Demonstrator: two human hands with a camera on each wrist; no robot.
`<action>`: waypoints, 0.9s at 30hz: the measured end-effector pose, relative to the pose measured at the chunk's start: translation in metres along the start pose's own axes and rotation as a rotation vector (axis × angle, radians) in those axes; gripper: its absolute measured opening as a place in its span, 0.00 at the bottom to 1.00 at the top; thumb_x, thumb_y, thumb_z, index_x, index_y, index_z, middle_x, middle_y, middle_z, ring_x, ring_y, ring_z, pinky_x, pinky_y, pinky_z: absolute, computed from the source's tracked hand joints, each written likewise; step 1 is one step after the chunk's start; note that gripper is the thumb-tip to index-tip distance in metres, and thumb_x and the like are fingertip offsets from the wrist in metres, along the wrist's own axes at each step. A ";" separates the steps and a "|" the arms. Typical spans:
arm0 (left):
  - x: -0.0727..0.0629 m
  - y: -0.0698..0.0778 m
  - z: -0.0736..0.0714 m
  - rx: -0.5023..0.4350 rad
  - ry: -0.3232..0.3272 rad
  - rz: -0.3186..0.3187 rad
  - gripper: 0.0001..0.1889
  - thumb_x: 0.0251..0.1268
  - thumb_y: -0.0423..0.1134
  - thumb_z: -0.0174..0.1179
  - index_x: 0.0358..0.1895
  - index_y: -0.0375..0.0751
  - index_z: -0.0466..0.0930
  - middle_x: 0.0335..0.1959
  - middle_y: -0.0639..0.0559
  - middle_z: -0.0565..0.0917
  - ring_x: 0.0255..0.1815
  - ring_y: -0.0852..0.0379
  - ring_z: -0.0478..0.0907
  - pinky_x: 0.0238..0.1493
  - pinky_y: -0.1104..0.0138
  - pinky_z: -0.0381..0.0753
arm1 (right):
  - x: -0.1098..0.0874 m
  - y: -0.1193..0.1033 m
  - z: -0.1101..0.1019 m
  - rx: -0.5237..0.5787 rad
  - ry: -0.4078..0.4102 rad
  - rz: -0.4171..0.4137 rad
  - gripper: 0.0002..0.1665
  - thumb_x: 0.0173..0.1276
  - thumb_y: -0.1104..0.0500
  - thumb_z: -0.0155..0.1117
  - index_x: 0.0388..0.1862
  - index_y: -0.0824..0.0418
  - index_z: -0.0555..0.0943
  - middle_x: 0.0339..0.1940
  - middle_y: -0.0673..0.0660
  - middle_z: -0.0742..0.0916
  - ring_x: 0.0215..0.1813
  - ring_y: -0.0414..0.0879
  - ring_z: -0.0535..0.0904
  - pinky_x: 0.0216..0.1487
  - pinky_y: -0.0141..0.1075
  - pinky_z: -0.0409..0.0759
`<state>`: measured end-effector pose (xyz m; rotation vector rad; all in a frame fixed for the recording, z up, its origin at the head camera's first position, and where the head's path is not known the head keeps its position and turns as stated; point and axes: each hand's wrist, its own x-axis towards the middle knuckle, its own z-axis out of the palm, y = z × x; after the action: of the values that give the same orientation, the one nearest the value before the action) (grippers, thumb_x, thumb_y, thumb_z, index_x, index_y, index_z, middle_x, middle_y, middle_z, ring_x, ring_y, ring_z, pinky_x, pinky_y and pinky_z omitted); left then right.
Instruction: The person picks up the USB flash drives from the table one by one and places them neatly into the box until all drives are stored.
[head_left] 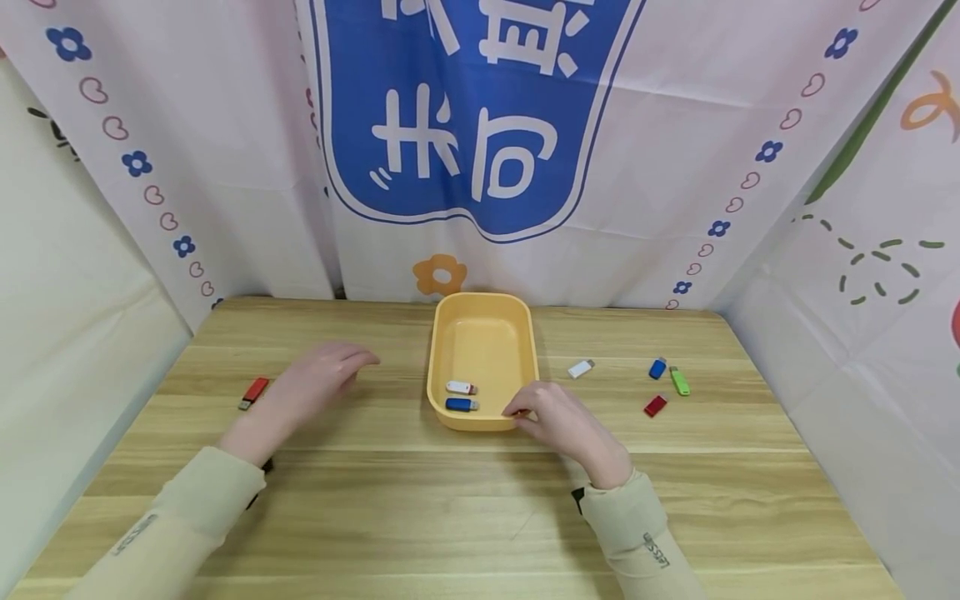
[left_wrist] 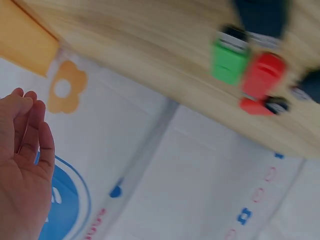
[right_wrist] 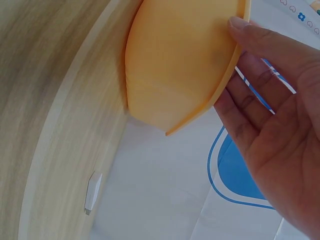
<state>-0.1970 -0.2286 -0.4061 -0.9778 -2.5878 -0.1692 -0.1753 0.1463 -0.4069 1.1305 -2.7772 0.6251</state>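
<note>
My right hand (head_left: 561, 421) is at the near right corner of a yellow plastic bin (head_left: 534, 350). In the right wrist view, its thumb lies on the bin's outer wall and the fingers reach over the rim. A small red bit shows under those fingertips in the head view; what it belongs to is hidden. Inside the bin lie a white USB stick (head_left: 459, 387) and a blue USB stick (head_left: 459, 404). To the bin's left, my left hand (head_left: 326, 375) hovers above the table with nothing visible in it, fingers loosely bent.
Right of the bin lie a white USB stick (head_left: 580, 368), a blue one (head_left: 657, 368), a green one (head_left: 680, 382) and a red one (head_left: 655, 406). A red stick (head_left: 253, 392) lies at left; the left wrist view shows green (left_wrist: 230, 62) and dark ones nearby. Cloth (head_left: 675, 167) hangs behind.
</note>
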 end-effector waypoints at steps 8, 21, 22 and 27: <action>-0.030 -0.029 -0.005 0.015 0.036 -0.053 0.22 0.49 0.18 0.67 0.50 0.37 0.83 0.48 0.41 0.87 0.49 0.42 0.84 0.53 0.50 0.83 | 0.000 0.001 0.000 0.001 -0.003 0.016 0.07 0.62 0.65 0.73 0.38 0.56 0.90 0.39 0.50 0.92 0.44 0.44 0.87 0.46 0.36 0.85; -0.073 -0.070 -0.018 0.014 -0.011 -0.162 0.22 0.47 0.17 0.66 0.48 0.37 0.83 0.46 0.39 0.87 0.47 0.38 0.84 0.48 0.45 0.82 | 0.000 0.002 0.001 0.000 0.001 0.012 0.07 0.61 0.64 0.73 0.38 0.55 0.90 0.38 0.49 0.92 0.43 0.44 0.87 0.48 0.38 0.85; -0.076 -0.072 -0.017 0.021 -0.014 -0.162 0.22 0.47 0.17 0.67 0.48 0.37 0.83 0.46 0.38 0.87 0.47 0.37 0.84 0.48 0.45 0.82 | 0.000 0.002 0.001 -0.004 0.002 0.009 0.07 0.61 0.64 0.73 0.38 0.55 0.90 0.38 0.49 0.92 0.43 0.44 0.87 0.48 0.37 0.85; -0.088 -0.082 -0.015 0.031 -0.025 -0.177 0.22 0.45 0.16 0.67 0.47 0.36 0.84 0.47 0.35 0.86 0.47 0.35 0.83 0.49 0.43 0.81 | 0.000 0.002 0.001 0.000 0.000 0.007 0.07 0.61 0.64 0.73 0.38 0.56 0.90 0.38 0.50 0.92 0.43 0.44 0.87 0.47 0.38 0.85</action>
<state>-0.1859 -0.3474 -0.4245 -0.7437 -2.6909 -0.1633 -0.1763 0.1474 -0.4081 1.1208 -2.7824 0.6258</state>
